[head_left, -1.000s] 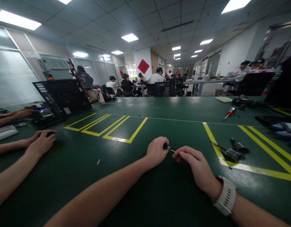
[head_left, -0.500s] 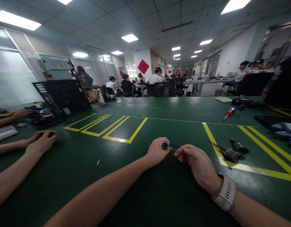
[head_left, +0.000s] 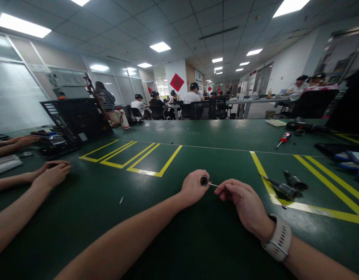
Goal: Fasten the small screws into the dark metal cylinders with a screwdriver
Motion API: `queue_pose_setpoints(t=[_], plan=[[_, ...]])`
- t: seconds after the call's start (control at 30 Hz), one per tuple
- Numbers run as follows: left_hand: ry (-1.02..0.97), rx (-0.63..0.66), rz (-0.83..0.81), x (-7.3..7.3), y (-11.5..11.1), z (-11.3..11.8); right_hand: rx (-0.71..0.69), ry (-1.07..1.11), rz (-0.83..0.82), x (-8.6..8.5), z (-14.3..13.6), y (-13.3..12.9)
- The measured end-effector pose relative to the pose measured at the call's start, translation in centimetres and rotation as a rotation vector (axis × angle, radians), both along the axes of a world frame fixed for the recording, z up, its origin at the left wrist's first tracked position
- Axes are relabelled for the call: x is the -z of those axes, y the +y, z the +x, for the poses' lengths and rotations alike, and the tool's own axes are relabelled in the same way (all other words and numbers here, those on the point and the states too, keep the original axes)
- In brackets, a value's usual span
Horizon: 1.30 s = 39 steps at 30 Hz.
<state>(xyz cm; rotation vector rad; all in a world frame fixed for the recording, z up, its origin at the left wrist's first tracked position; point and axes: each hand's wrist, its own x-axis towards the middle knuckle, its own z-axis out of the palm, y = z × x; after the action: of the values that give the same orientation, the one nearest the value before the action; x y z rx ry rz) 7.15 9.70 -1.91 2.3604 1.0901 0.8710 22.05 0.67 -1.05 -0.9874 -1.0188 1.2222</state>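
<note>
My left hand is closed around a small round part, whose dark, hollow-looking end with a metal rim faces me. Between the fingertips of my right hand is a thin metal rod. Its far tip reaches the side of the round part near my left fingers; whether it goes into the part I cannot tell. On the table to the right lie two metal cylindrical parts with narrower dark ends, one in front and another behind. A tiny dark piece sits near them.
Yellow tape marks areas on the green table. A red-handled screwdriver lies farther back at right. At left, another person's hands rest near a black frame. A white sliver lies left of my forearm.
The round part has turned slightly in my left hand, so its open end faces me a little differently. My hands have stayed almost in place.
</note>
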Motion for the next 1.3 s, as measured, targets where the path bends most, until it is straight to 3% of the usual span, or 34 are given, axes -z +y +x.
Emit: queue_pose_setpoints(t=[0.23,0.47,0.6,0.87,1.07,1.3], plan=[[-0.086,0.117,-0.049,0.13,0.18,0.05,-0.017,0.105,-0.008,-0.10,-0.03,0.22],[0.015,-0.046,-0.048,-0.44,-0.18,0.06,0.048,-0.117,0.053,-0.10,-0.27,-0.29],[0.076,-0.073,0.020,-0.51,-0.32,0.09,0.030,-0.268,0.090,-0.14,-0.45,-0.38],[-0.018,0.036,-0.018,-0.04,0.07,-0.01,-0.006,0.042,-0.015,-0.32,-0.28,-0.01],[-0.109,0.138,-0.079,-0.12,0.07,0.03,-0.028,0.112,-0.016,-0.12,-0.04,0.16],[-0.026,0.014,-0.054,-0.28,-0.01,0.02,0.064,-0.028,0.035,0.02,-0.18,-0.16]])
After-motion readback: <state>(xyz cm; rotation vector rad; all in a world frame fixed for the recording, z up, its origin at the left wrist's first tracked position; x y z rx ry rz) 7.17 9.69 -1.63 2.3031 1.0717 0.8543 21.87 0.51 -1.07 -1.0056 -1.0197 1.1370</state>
